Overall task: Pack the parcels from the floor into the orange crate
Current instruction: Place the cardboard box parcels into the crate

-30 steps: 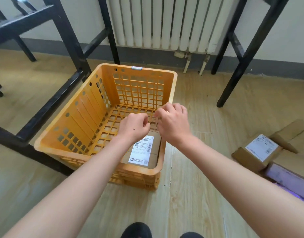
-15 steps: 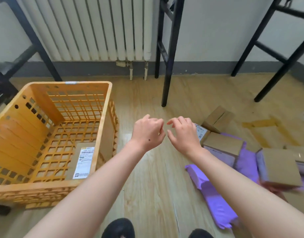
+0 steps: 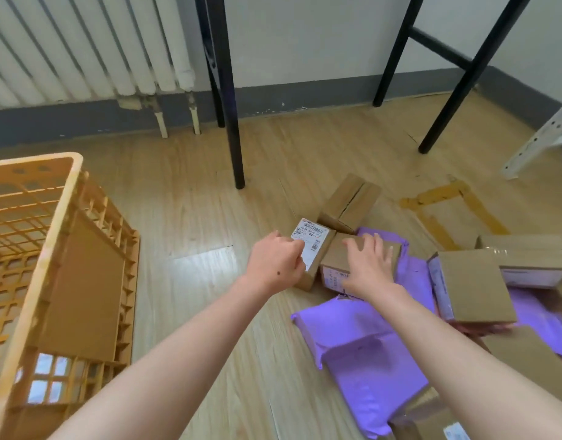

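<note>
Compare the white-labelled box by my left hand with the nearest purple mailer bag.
The labelled box is stiff brown cardboard; the purple mailer is a soft, wrinkled bag. The box carries a white label on top; the mailer shows none. The left hand touches the box, not the mailer. Both lie on the floor.

both forearms are bare; the left hand (image 3: pixel 274 263) has a small dark mole (on its back, near the wrist).
</note>
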A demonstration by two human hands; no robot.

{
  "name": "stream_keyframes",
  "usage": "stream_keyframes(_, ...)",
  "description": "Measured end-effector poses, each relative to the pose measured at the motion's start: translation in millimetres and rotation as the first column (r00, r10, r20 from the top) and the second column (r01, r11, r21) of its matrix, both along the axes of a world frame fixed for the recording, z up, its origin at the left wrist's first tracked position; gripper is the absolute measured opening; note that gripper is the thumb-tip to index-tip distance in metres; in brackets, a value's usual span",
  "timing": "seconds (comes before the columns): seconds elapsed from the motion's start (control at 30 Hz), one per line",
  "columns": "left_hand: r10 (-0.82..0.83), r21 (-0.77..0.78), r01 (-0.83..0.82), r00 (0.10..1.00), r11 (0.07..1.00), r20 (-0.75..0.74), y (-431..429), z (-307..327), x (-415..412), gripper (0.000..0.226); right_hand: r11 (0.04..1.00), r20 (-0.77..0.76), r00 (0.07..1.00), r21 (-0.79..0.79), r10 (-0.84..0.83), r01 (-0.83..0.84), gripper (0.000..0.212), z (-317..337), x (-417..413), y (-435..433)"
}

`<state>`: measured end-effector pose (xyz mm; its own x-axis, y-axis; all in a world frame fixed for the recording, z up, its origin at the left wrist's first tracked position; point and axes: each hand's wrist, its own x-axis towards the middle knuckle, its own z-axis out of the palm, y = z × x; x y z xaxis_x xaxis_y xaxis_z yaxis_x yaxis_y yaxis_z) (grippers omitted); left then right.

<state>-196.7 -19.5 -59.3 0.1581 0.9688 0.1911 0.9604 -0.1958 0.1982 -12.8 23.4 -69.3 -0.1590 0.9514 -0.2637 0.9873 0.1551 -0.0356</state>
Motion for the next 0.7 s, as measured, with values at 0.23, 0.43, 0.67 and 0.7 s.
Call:
stream_keyframes(0.23, -0.035, -0.143, 0.026, 0.997, 0.989, -0.064, 32, -24, 33, 0.022, 0.993, 0.104, 0.995, -0.121, -0.004, 0.017, 0.106, -16, 35, 35)
stream_keyframes(0.43, -0.048, -0.226, 0.025, 0.994, 0.974, -0.098, 44, -34, 39, 0.024, 0.991, 0.120, 0.990, -0.114, 0.079, -0.065, 0.115, -17, 47, 47)
stream_keyframes(0.67, -0.041, -0.201, 0.062, 0.993, 0.978, 0.110, 53, -25, 24, 0.069, 0.995, -0.023, 0.997, -0.063, 0.079, -0.080, 0.115, 14, 41, 54)
stream_keyframes(0.7, -0.047, -0.215, 0.080, 0.987, 0.973, 0.155, 54, -22, 19, 0.081, 0.994, -0.042, 0.996, -0.071, 0.084, -0.087, 0.115, 20, 39, 55)
